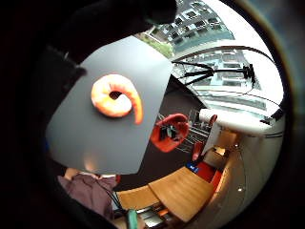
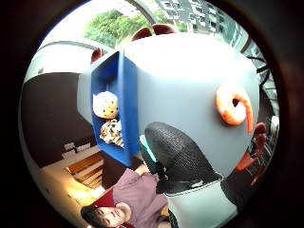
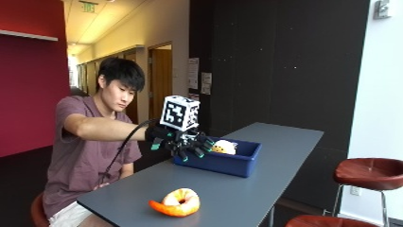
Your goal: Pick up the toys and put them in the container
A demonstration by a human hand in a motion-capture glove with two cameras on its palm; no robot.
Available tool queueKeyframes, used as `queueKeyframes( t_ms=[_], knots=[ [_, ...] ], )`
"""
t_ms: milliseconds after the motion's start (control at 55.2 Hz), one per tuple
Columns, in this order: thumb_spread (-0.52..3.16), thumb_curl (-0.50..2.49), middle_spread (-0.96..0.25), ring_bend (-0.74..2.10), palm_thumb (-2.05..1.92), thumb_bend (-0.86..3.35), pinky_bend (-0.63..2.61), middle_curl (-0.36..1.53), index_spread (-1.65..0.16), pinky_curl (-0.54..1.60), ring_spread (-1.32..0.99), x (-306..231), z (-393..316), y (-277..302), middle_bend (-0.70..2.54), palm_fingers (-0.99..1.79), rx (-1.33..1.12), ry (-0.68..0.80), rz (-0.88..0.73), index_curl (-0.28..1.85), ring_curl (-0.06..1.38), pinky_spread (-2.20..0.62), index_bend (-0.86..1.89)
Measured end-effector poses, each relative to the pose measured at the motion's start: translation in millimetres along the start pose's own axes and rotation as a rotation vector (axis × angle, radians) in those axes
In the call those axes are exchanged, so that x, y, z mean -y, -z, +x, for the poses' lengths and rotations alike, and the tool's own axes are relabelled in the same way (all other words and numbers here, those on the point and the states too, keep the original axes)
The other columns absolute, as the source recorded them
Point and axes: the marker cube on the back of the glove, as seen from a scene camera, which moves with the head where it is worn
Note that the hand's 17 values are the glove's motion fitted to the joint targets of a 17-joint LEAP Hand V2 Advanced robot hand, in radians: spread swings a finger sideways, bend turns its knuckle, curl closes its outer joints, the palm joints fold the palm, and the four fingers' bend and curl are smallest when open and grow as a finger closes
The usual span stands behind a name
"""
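1. Counter [image 3: 277, 161]: long grey top that runs from the lower left of the outside view up toward the middle right; a person in a purple shirt sits at its left side, with the right arm reached out over it.

2. Container [image 3: 220, 163]: blue rectangular bin that stands on the counter in the middle of the outside view. In the thumb side palm view its blue wall [image 2: 124, 102] is at the left of centre, at the edge of the grey surface.

3. Right hand [image 3: 182, 139]: black glove, held in the air just left of the container and near its left end, above the counter. The fingers [image 3: 200, 147] are spread and hang down, a little bent, and they hold nothing. In the thumb side palm view one black fingertip [image 2: 178, 156] shows at the lower centre, apart from the toys.

4. Shrimp toy [image 3: 176, 202]: orange, curled like a ring with a pointed tail. It lies on the counter at the lower centre of the outside view, well apart from the container and from the hand. It shows also in the little finger side palm view, at the upper left of centre [image 1: 116, 95].

5. Pale round toy [image 3: 223, 147]: it lies inside the container, and its top shows above the rim.

6. Striped toy [image 2: 111, 132]: it lies just beside the pale toy inside the container, seen only in the thumb side palm view.
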Motion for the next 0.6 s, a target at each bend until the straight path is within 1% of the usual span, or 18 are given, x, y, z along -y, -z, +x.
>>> queueKeyframes(
  t_ms=[145, 235, 326, 380, 434, 453, 471, 543, 561, 579, 597],
  knots=[
    [1.15, 0.29, 0.05, 0.20, -0.06, -0.05, 0.87, 0.23, -0.20, 0.35, 0.05, 17.3, 38.1, -46.5, 0.12, -0.30, 0.043, -0.031, -0.057, 0.12, 0.35, 0.08, 0.05],
    [1.15, 0.28, 0.04, 0.19, -0.06, -0.05, 0.87, 0.22, -0.20, 0.34, 0.05, 31.1, 50.5, -92.8, 0.12, -0.29, 0.023, -0.056, -0.116, 0.12, 0.35, 0.08, 0.06],
    [1.15, 0.27, 0.04, 0.19, -0.07, -0.06, 0.87, 0.21, -0.21, 0.35, 0.05, 32.1, 48.0, -145.9, 0.11, -0.29, 0.008, -0.009, -0.164, 0.12, 0.35, 0.08, 0.06],
    [1.13, 0.26, 0.04, 0.19, -0.09, -0.07, 0.88, 0.21, -0.21, 0.35, 0.05, 30.3, 44.2, -163.4, 0.11, -0.29, 0.037, 0.032, -0.087, 0.11, 0.35, 0.08, 0.05],
    [1.11, 0.26, 0.05, 0.21, -0.08, -0.07, 0.92, 0.20, -0.21, 0.36, 0.05, 32.9, 48.7, -166.0, 0.09, -0.27, 0.060, 0.022, 0.028, 0.11, 0.36, 0.08, 0.05],
    [1.11, 0.26, 0.05, 0.27, -0.09, -0.07, 0.95, 0.20, -0.21, 0.36, 0.05, 33.6, 50.3, -166.2, 0.10, -0.22, 0.064, 0.020, 0.061, 0.10, 0.37, 0.08, 0.01],
    [1.11, 0.26, 0.05, 0.27, -0.08, -0.06, 0.94, 0.19, -0.22, 0.36, 0.05, 33.8, 51.3, -166.7, 0.09, -0.19, 0.067, 0.021, 0.094, 0.11, 0.37, 0.08, 0.08],
    [1.12, 0.25, 0.00, 0.43, -0.06, -0.05, 0.88, 0.22, -0.24, 0.35, 0.02, 33.9, 51.1, -169.3, 0.20, 0.03, 0.067, 0.025, 0.244, 0.12, 0.41, 0.07, 0.12],
    [1.12, 0.26, 0.00, 0.42, -0.06, -0.05, 0.89, 0.22, -0.24, 0.35, 0.02, 34.0, 50.8, -169.6, 0.19, 0.01, 0.068, 0.023, 0.277, 0.13, 0.40, 0.08, 0.13],
    [1.13, 0.25, -0.02, 0.49, -0.06, -0.05, 0.87, 0.24, -0.25, 0.35, 0.00, 34.0, 50.4, -169.6, 0.22, 0.10, 0.070, 0.022, 0.309, 0.13, 0.43, 0.07, 0.14],
    [1.13, 0.25, -0.03, 0.50, -0.06, -0.05, 0.87, 0.24, -0.25, 0.34, -0.01, 34.0, 49.9, -169.4, 0.22, 0.11, 0.071, 0.021, 0.340, 0.13, 0.42, 0.06, 0.14]
  ],
)
